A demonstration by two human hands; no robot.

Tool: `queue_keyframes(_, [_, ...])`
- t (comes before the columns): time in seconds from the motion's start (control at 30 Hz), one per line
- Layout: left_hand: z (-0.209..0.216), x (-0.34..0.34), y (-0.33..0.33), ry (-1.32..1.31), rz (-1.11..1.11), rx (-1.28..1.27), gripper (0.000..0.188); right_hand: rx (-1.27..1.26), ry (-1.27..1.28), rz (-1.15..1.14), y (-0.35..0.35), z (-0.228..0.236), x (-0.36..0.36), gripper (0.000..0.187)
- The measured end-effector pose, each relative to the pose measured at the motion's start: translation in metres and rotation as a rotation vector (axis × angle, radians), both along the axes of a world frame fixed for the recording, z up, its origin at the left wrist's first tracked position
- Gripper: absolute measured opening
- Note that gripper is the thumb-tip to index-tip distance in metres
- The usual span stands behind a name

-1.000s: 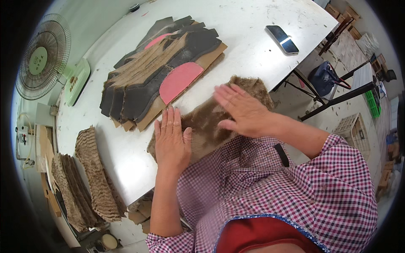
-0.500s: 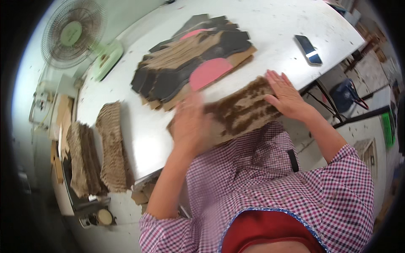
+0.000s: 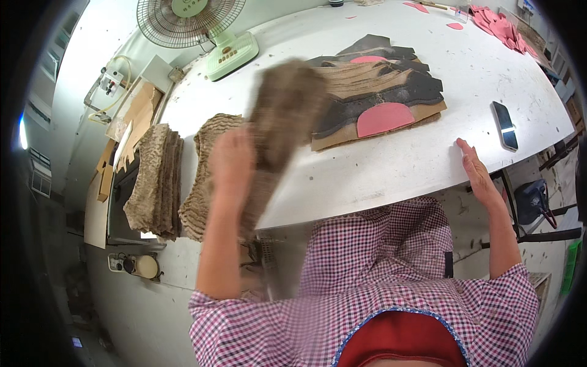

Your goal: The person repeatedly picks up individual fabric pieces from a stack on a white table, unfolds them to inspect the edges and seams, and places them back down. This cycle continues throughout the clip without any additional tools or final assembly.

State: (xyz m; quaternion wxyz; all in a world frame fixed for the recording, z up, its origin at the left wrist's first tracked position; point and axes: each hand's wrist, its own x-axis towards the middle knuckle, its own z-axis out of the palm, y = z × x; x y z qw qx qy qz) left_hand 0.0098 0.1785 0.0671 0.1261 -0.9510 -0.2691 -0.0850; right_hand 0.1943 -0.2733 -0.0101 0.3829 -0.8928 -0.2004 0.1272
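Note:
My left hand, smeared by motion, grips the edge of a brown plush fabric piece. The piece is held up and tilted, blurred, over the left part of the table. Just beside that hand lies a striped furry piece, and farther left a stack of similar furry pieces. Resting at the table's near edge on the right, my right hand is open with nothing in it. Ahead, a spread pile of black and tan pieces carries a pink half-round piece; the raised plush covers part of its left side.
A phone lies at the right of the white table. At the far left stands a green fan. Pink fabric is heaped at the far right. Cardboard sits beyond the left stack.
My left hand has carried the plush piece left and up from the table's near edge. My right hand has let go of it. The view has shifted, placing the table contents farther right.

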Motion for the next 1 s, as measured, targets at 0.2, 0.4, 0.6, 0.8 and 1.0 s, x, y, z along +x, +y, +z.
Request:
queue_keyframes(0.2, [-0.070, -0.068, 0.135, -0.101, 0.601, -0.262, 0.044, -0.056, -0.154, 0.183, -0.003, -0.005, 0.014, 0.058])
queue_keyframes(0.4, [-0.067, -0.052, 0.128, -0.208, 0.506, -0.150, 0.038, -0.032, -0.223, 0.109, 0.020, 0.006, 0.009, 0.045])
queue_keyframes(0.6, [-0.029, 0.056, 0.010, -0.534, -0.328, -0.869, 0.031, 0.347, -0.169, 0.222, 0.133, 0.044, -0.009, 0.031])
queue_keyframes(0.8, [-0.059, 0.133, -0.035, -0.461, -0.286, -0.836, 0.027, 0.385, -0.064, 0.041, 0.203, -0.007, 0.040, 0.037])
queue_keyframes(1.0, [-0.058, 0.113, -0.120, -0.502, -0.970, -0.387, 0.013, 0.639, 0.385, -0.042, 0.196, 0.011, 0.046, 0.034])
